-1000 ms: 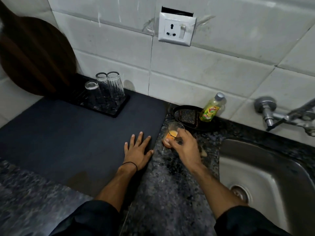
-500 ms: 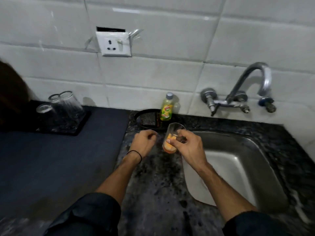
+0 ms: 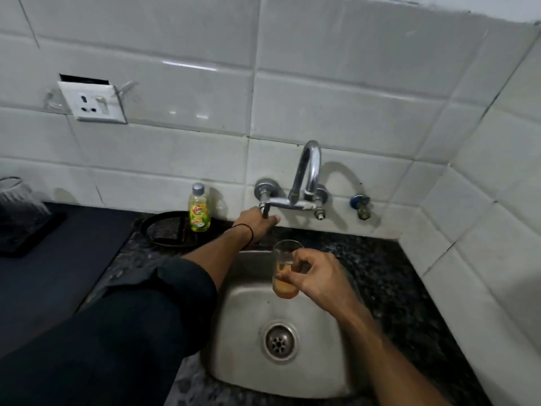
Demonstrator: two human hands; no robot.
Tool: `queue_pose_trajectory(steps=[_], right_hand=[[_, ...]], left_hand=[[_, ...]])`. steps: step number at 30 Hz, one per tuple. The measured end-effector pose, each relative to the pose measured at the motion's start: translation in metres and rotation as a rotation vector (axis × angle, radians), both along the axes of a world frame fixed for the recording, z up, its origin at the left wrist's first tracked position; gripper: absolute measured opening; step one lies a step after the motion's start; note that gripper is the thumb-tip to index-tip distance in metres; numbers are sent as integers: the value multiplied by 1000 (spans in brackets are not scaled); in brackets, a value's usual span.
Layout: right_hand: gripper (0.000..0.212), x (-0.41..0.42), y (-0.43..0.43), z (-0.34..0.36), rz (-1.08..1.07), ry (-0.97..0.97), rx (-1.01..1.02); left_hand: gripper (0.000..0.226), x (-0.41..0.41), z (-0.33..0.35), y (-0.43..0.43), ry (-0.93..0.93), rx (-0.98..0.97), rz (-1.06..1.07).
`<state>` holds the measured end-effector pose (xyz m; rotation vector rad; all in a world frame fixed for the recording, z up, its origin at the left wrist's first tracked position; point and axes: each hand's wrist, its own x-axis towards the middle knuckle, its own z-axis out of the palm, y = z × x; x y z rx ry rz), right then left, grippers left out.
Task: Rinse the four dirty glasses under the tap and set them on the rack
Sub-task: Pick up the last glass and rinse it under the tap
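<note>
Dim overhead light, glare streaks on the wall tiles (image 3: 205,92), soft blur, bowed wide-angle edges.

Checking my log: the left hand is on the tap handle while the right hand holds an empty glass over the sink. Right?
Not quite: the glass holds orange liquid, as the head view shows. The left hand is at the tap handle; the right hand holds it over the sink.

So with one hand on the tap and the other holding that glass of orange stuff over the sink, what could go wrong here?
Three risks, as guesses:
1. The right hand pinches the glass with fingertips only; once wet it might slip into the steel sink and crack.
2. The glass sits in front of the spout, perhaps not under it, so water may miss it.
3. If the left hand opens the tap handle hard, orange liquid could splash out.
</note>
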<state>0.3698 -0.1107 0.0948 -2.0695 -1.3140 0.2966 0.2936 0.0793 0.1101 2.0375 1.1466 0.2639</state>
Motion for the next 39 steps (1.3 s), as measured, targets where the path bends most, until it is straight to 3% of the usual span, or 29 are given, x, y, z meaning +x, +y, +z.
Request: queue_pose_trajectory(steps=[6,10,15,17,20,23,28,32,34,37,39], right_hand=[[49,20,3,-7,-37,25,107],[49,32,11,-13,-58,46,175],[44,36,21,-13,-52,22,157],[40,35,23,-12,-60,0,140],[38,34,26,-12,-24,5,150],[40,37,32,-17,0,32,177],[31,35,31,-10,8,166,140],[20,35,24,0,52,438,194],[21,37,22,4,40,235,206],[20,40,21,3,92,-420,290],[30,42,24,4,144,-517,207]], left_hand=[[54,20,-4,21,-150,-61,193],[42,19,-14,26,-338,-247,246],[43,8,-21,26,-387,-345,197],[33,0,-28,16,-414,-390,179],[9,-15,-54,-8,-286,-437,2],[54,-28,-78,-25,-127,-370,-321],[58,-17,-70,-45,-416,-409,-321],[62,-9,-65,-50,-570,-398,-319],[60,-3,-68,-57,-625,-377,-190],[59,5,-75,-68,-678,-265,-1],[58,10,-80,-70,-681,-190,33]])
